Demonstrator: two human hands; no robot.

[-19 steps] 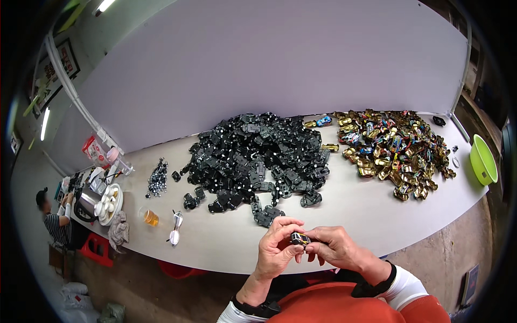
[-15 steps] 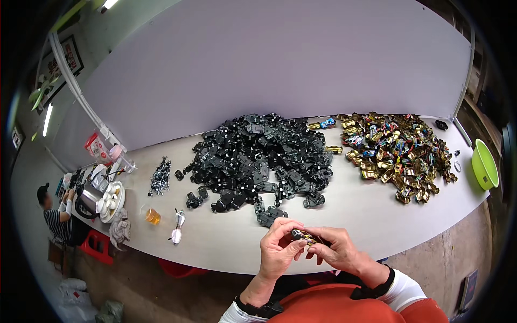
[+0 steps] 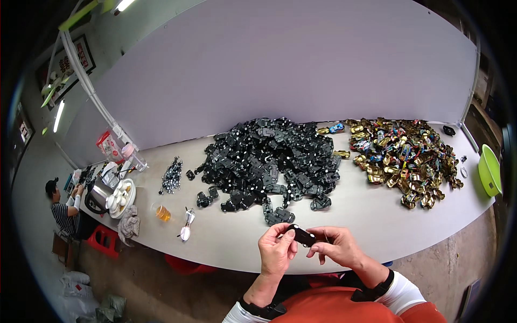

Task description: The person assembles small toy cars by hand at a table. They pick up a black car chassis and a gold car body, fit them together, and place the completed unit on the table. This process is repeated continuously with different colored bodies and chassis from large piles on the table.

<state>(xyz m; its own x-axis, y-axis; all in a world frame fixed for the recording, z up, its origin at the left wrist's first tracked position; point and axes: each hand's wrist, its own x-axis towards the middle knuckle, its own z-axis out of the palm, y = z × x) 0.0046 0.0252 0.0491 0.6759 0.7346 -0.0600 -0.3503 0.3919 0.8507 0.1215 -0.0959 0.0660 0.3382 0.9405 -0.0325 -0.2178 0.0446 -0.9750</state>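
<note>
Close to the near edge of the table, my left hand [image 3: 277, 251] pinches a small toy car [image 3: 302, 236] between thumb and fingers. Its black underside with pale round spots faces up. My right hand [image 3: 342, 248] has its thumb and forefinger at the car's right end, the other fingers loosely curled. Just beyond my hands, a large pile of black toy car bases [image 3: 253, 156] spreads over the middle of the table. Farther right lies a heap of shiny gold and multicoloured toy car bodies [image 3: 398, 156].
To the left are a cluster of small silvery parts [image 3: 171, 176], a cup of amber drink [image 3: 162, 213], glasses [image 3: 187, 226], a cloth [image 3: 128, 223] and a tray of white cups [image 3: 131, 200]. A green basin [image 3: 489, 171] stands far right. Another person [image 3: 64, 210] sits far left.
The toy car has been turned: its coloured side showed before, and its black underside shows now. My right fingers have loosened a little around its end. The view has shifted slightly.
</note>
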